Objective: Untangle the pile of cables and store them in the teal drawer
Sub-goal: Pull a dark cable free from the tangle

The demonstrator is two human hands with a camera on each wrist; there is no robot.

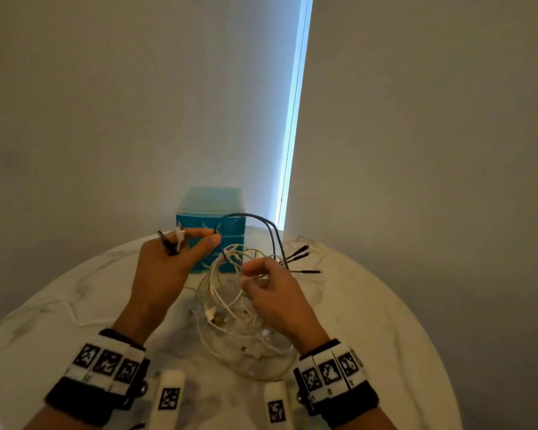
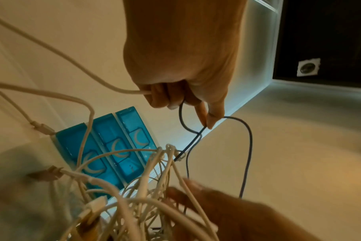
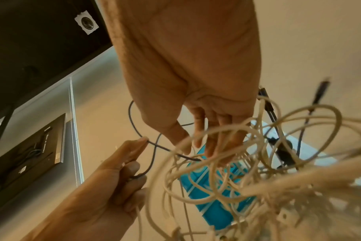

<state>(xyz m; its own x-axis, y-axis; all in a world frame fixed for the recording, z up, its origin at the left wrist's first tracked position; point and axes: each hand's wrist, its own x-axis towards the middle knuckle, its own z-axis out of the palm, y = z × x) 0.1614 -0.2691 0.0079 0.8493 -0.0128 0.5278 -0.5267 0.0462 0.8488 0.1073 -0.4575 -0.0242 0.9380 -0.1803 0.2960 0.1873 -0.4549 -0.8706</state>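
Round white marble-patterned table (image 1: 370,321) against a pale wall, bright strip of daylight beside a blind behind it. At mid-table, a loose tangle of thin cream-white cables (image 1: 239,308), partly lifted, plugs dangling. Threaded through its top, a thin dark grey cable (image 1: 261,223), arching up over the heap and running left. Left hand (image 1: 165,268) raised just left of the tangle, thumb and forefinger pinching that dark cable, a black plug and a white plug sticking up between the other fingers; a white cable gripped in the curled fingers too. Right hand (image 1: 274,293) over the right side of the tangle, fingers loosely curled among the white loops; firm grip or not, cannot tell. Just beyond, dark connector ends (image 1: 302,256) fanned out on the tabletop. Behind everything, touching the wall, small translucent teal plastic drawer unit (image 1: 212,212), three drawers, all closed.
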